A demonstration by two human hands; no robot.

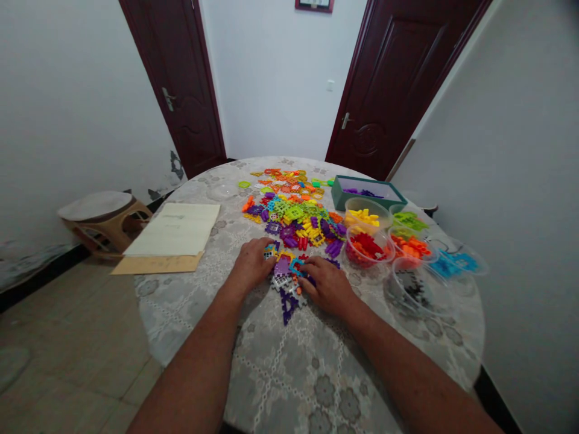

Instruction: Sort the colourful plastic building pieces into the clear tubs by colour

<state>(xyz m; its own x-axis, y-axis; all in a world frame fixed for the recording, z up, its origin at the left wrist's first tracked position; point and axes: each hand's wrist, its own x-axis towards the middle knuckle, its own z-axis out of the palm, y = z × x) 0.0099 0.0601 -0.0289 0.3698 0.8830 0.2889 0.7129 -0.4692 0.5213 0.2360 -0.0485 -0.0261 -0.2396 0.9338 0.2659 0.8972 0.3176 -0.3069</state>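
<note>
My left hand (256,263) is closed, its fingertips on a small plastic building piece with a white grid (268,253). Opposite it, my right hand (329,284) has its fingertips at the edge of a blue square building piece (296,266). Between the hands lies a purple piece (283,266) with yellow beside it. Nearer to me are a grey grid piece (281,282) and a dark purple triangle piece (288,306). Beyond my fingers, a large heap of mixed interlocking pieces (296,211) spreads over the table. My palms hide some pieces.
Clear tubs hold yellow pieces (363,218), red pieces (368,246), orange pieces (411,246), blue pieces (455,263) and grey pieces (411,288). A green box (340,197) stands behind them. Paper sheets (174,232) lie on the left table edge, near a stool (97,208).
</note>
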